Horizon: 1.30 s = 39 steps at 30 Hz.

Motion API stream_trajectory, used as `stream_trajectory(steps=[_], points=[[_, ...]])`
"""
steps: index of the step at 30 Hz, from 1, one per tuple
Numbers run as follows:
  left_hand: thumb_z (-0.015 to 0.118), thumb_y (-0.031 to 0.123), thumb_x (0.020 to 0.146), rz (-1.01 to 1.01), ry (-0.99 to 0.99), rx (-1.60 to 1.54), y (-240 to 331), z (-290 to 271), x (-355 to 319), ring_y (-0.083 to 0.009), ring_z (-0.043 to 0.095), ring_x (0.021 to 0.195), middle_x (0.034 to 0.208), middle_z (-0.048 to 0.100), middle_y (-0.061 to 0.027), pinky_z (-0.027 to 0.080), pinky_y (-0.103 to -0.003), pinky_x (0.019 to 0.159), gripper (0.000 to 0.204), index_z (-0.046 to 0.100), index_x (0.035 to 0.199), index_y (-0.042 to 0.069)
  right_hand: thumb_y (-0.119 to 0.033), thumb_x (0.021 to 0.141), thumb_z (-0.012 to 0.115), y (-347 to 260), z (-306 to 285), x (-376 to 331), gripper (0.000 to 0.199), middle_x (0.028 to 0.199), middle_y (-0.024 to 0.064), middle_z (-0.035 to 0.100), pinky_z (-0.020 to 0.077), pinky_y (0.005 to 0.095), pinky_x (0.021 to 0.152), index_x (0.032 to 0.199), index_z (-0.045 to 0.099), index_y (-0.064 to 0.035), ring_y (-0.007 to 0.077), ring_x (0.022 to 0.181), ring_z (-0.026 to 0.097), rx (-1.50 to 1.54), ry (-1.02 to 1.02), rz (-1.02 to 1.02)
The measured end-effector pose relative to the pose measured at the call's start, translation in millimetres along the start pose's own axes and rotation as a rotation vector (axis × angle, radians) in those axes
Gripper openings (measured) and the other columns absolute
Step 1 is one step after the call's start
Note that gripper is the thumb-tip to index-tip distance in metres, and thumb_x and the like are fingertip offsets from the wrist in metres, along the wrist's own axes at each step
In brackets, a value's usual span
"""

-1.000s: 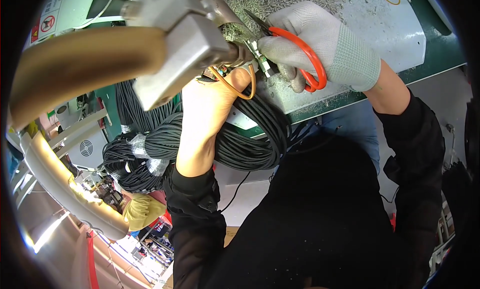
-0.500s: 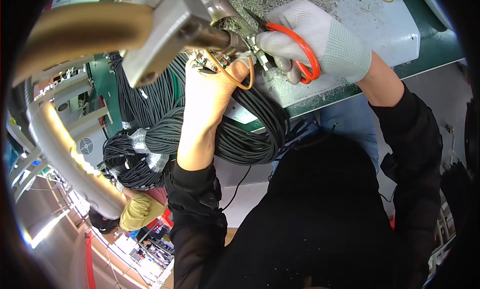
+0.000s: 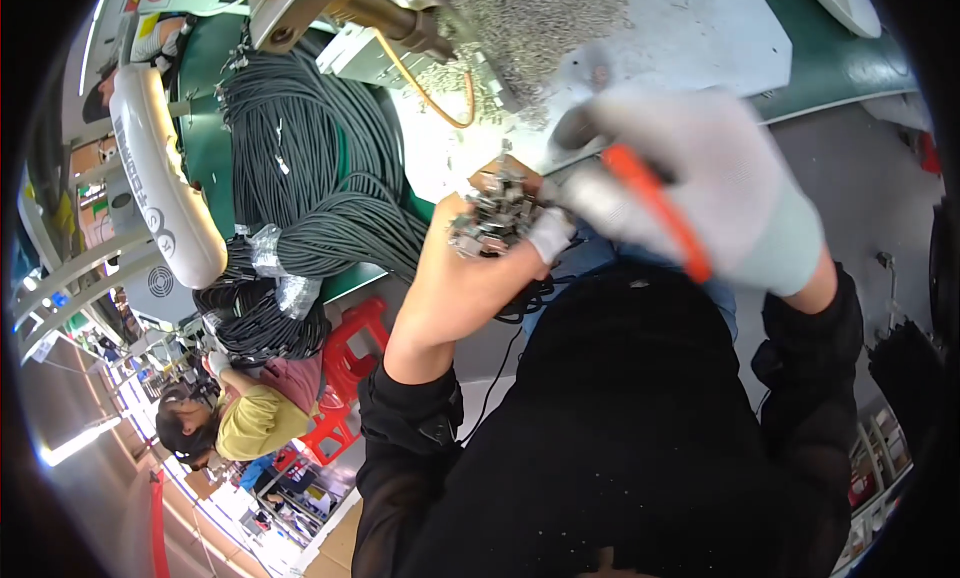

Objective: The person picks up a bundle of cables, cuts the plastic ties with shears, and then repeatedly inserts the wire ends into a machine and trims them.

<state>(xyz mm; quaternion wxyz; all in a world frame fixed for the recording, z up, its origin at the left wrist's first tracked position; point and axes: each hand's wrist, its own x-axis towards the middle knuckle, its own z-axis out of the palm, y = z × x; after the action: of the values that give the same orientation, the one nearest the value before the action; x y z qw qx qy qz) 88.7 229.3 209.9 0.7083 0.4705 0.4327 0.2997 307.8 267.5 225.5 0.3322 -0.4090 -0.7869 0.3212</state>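
While the bare left hand (image 3: 455,278) was cupped palm-up and closed loosely around a heap of small grey metal clips (image 3: 497,216), the gloved right hand (image 3: 690,193) lay just to its right, blurred, with its fingers wrapped around the orange handles of a pair of pliers (image 3: 655,210). One white-gloved fingertip touched the near edge of the heap. How firmly the right hand gripped the tool could not be told through the blur. Both black sleeves came up from the near edge. Just beyond the hands stood a pale worktable (image 3: 690,38) with a green border, and on its far part lay a wide scatter of loose grey metal bits (image 3: 520,18). A thin yellow wire (image 3: 440,103) curved down from a metal tool head (image 3: 385,8) at the far left of the table. Left of the hands, thick bundles of black cable (image 3: 310,178) were heaped, some bound with silver tape. Farther left stood a white rounded machine casing (image 3: 160,188). At the near left, another person in a yellow top (image 3: 245,418) sat beside a red stool (image 3: 345,378).
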Motion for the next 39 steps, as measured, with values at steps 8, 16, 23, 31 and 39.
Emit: stream_trajectory(steps=[8, 16, 23, 31, 39], points=[[0.061, -0.007, 0.078, 0.024, 0.163, -0.065, 4, 37, 1, -0.0075, 0.058, 0.079, 0.089, 0.060, -0.0034, 0.048, -0.022, 0.070, 0.033, 0.051, 0.109, -0.001, -0.019, 0.084, 0.060, 6, 2, -35, 0.020, 0.058, 0.0078, 0.055, 0.0446, 0.0271, 0.048, 0.081, 0.058, 0.0008, 0.0124, 0.050, 0.058, 0.230, -0.048, 0.195], [0.060, -0.007, 0.080, 0.121, 0.218, 0.300, 5, 69, 10, -0.0163, 0.060, 0.078, 0.085, 0.061, -0.0099, 0.049, -0.028, 0.073, 0.031, 0.050, 0.109, -0.002, -0.021, 0.085, 0.060, 12, -17, -59, 0.026, 0.058, 0.0068, 0.058, 0.0445, 0.0246, 0.043, 0.072, 0.056, 0.0018, 0.0119, 0.045, 0.056, 0.915, -0.091, 0.634], [0.063, -0.007, 0.080, 0.033, -0.112, 0.164, 10, 56, 27, -0.0095, 0.060, 0.077, 0.084, 0.062, -0.0035, 0.048, -0.022, 0.070, 0.024, 0.055, 0.102, -0.003, -0.017, 0.085, 0.058, 17, -27, -73, 0.023, 0.059, 0.0067, 0.058, 0.0449, 0.0235, 0.043, 0.073, 0.055, 0.0025, 0.0107, 0.043, 0.055, 0.946, -0.035, 0.587], [0.066, -0.005, 0.080, 0.124, 0.258, 0.030, 11, 68, 21, -0.0071, 0.058, 0.077, 0.084, 0.062, -0.0015, 0.047, -0.022, 0.069, 0.018, 0.057, 0.095, -0.002, -0.012, 0.081, 0.061, 18, -10, -62, 0.012, 0.056, 0.0053, 0.055, 0.0453, 0.0278, 0.045, 0.078, 0.057, -0.0013, 0.0162, 0.044, 0.054, 0.517, 0.153, 0.271], [0.069, -0.005, 0.077, 0.183, 0.485, 0.173, 5, 67, 12, -0.0058, 0.057, 0.077, 0.085, 0.061, -0.0011, 0.047, -0.021, 0.067, 0.022, 0.056, 0.093, -0.001, -0.010, 0.073, 0.068, 2, 7, -67, 0.015, 0.059, 0.0092, 0.052, 0.0437, 0.0329, 0.049, 0.086, 0.060, -0.0064, 0.0270, 0.050, 0.054, -0.294, 0.185, -0.040]])
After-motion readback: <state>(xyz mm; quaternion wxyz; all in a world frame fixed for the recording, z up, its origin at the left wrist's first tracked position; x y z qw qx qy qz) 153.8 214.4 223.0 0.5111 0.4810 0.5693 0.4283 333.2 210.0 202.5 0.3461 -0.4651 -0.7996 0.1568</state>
